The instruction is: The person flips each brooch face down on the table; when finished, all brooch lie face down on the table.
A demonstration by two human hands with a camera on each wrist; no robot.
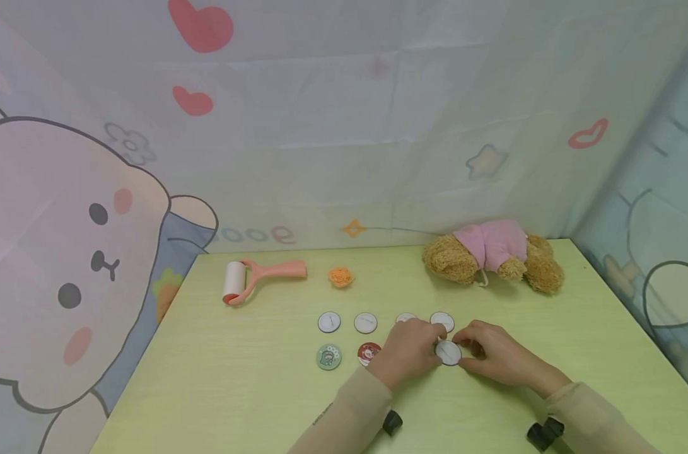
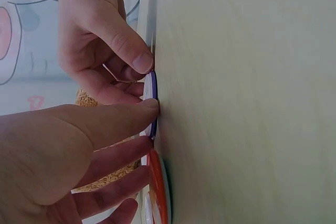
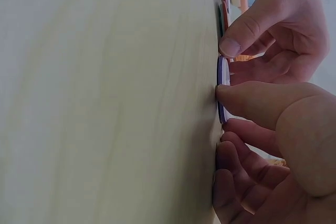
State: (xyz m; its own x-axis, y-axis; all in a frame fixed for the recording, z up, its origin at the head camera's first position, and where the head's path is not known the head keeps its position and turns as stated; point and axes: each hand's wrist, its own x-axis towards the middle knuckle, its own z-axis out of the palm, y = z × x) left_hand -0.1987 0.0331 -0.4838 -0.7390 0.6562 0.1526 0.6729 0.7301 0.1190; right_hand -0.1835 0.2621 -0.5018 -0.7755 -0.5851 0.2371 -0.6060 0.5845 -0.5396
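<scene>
Nearest, beige sleeves (image 1: 357, 403) extend over the pale green counter (image 1: 236, 391). The left hand (image 1: 407, 353) and the right hand (image 1: 499, 354) meet at one round badge (image 1: 448, 353), white side up, at the right end of the front row; on each, thumb and finger are drawn close, pinching the rim from that hand's own side. To the left in this row lie a red badge (image 1: 368, 353), partly covered by the left hand, and a green badge (image 1: 329, 357), both printed side up. Behind is a row of four white badges (image 1: 366, 323), the third partly hidden. Farther back, left to right: a pink-handled roller (image 1: 275, 270), a small orange item (image 1: 340, 277) and a brown plush toy (image 1: 454, 260) in a pink garment, lying down. Printed cloth (image 1: 332, 170) hangs beyond.
</scene>
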